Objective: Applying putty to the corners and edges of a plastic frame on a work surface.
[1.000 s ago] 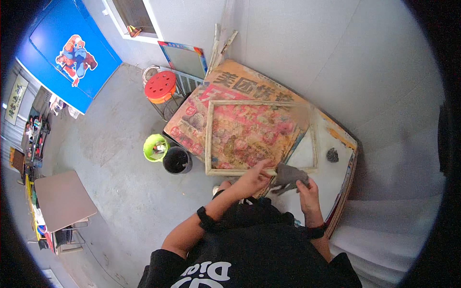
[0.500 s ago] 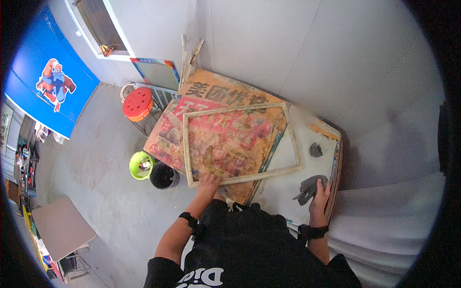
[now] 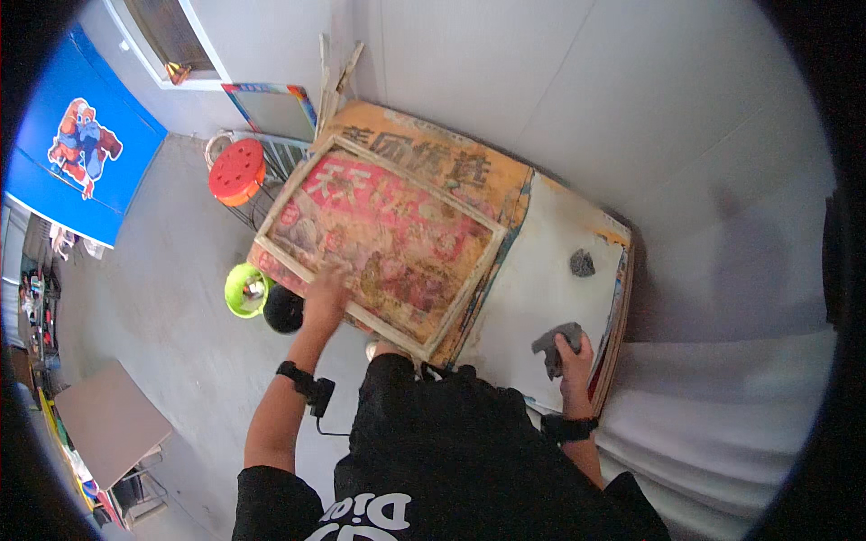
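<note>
A wooden frame [image 3: 487,261] lies flat on a colourful printed sheet [image 3: 388,234] spread over the work table. My left hand [image 3: 327,293] rests on the frame's near left edge, fingers spread flat on it. My right hand [image 3: 568,352] holds a grey rag [image 3: 550,343] pressed on the table's bare white part [image 3: 532,298]. A second small grey lump [image 3: 582,262] lies on the white surface farther back, apart from both hands.
A red stool [image 3: 236,169] stands left of the table, with a green bucket [image 3: 242,290] and a black pot [image 3: 283,308] on the floor below it. Wooden slats [image 3: 336,68] lean in the corner. A brown table [image 3: 108,424] sits at lower left.
The frame has slid left and turned on the sheet under my left hand. My right hand with the rag has moved away to the right onto the white part of the table.
</note>
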{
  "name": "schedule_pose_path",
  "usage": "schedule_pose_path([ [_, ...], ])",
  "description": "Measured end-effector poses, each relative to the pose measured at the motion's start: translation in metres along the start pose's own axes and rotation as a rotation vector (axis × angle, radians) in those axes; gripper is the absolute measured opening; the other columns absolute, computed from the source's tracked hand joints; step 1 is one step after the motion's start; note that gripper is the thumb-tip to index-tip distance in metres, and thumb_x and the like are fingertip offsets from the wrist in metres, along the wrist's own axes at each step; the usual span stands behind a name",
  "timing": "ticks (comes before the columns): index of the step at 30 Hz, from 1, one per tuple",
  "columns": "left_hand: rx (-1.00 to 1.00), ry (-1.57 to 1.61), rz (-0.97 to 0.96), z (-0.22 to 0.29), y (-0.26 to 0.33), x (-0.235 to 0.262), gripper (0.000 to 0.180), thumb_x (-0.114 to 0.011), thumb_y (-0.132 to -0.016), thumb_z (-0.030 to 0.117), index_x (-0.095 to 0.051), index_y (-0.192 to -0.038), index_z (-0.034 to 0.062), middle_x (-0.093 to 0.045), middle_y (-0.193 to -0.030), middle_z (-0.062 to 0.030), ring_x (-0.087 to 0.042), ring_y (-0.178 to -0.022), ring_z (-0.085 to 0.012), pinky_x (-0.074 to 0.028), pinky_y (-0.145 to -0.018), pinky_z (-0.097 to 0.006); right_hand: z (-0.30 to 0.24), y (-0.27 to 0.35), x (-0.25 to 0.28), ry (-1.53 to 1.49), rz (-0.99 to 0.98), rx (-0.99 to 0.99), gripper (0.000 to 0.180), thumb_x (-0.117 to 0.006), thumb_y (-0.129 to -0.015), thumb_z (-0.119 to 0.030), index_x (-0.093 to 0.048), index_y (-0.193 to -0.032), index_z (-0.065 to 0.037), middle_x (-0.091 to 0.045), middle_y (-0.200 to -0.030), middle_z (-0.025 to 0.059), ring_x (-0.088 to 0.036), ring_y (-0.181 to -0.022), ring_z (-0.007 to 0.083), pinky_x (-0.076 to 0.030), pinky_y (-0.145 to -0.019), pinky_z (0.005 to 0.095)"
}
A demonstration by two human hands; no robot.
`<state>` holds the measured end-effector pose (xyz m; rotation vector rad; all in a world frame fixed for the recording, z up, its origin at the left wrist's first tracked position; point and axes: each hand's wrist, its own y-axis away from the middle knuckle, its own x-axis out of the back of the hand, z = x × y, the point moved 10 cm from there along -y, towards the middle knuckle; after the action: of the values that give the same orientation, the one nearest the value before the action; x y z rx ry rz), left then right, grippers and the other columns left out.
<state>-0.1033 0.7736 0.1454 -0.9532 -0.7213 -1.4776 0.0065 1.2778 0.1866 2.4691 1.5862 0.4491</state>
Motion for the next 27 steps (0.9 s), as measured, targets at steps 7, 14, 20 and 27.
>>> schedule_pose_path([
  [7,0.015,0.013,-0.033,0.074,0.057,-0.071,0.093,-0.080,-0.071,0.039,-0.037,-0.141,-0.0018,-0.023,-0.152,-0.0268,-0.019,-0.141,-0.0478,-0.020,-0.114,-0.058,-0.005,-0.007,-0.069,0.557,-0.251,0.281,0.037,-0.073,-0.082,-0.012,-0.061,-0.112,0.004,-0.069,-0.099,0.0122,-0.065,-0.089,0.0191,-0.051,-0.080,0.0321],
  [14,0.251,0.083,0.051,0.022,0.059,-0.083,0.122,-0.088,-0.057,0.040,-0.020,-0.146,-0.0099,-0.006,-0.157,-0.0298,-0.006,-0.144,-0.0502,-0.018,-0.117,-0.052,0.008,-0.010,-0.126,0.740,-0.492,0.422,0.029,-0.066,-0.086,-0.008,-0.058,-0.110,0.005,-0.061,-0.102,0.0146,-0.062,-0.092,0.0235,-0.050,-0.080,0.0351],
  [20,0.214,0.182,0.102,0.020,0.054,-0.071,0.125,-0.090,-0.053,0.034,-0.019,-0.148,-0.0061,-0.010,-0.156,-0.0291,-0.006,-0.144,-0.0506,-0.018,-0.118,-0.051,0.011,-0.035,-0.155,0.881,-0.434,0.610,0.033,-0.066,-0.083,-0.008,-0.058,-0.112,0.006,-0.058,-0.105,0.0214,-0.059,-0.098,0.0385,-0.048,-0.085,0.0419],
  [27,0.288,0.184,0.121,0.025,0.080,-0.081,0.133,-0.089,-0.054,0.045,-0.013,-0.146,-0.0129,-0.005,-0.156,-0.0307,-0.004,-0.145,-0.0480,-0.016,-0.118,-0.051,-0.001,-0.110,-0.207,1.044,-0.408,0.778,0.033,-0.067,-0.081,-0.006,-0.060,-0.113,0.001,-0.056,-0.105,0.0215,-0.056,-0.098,0.0409,-0.048,-0.086,0.0438],
])
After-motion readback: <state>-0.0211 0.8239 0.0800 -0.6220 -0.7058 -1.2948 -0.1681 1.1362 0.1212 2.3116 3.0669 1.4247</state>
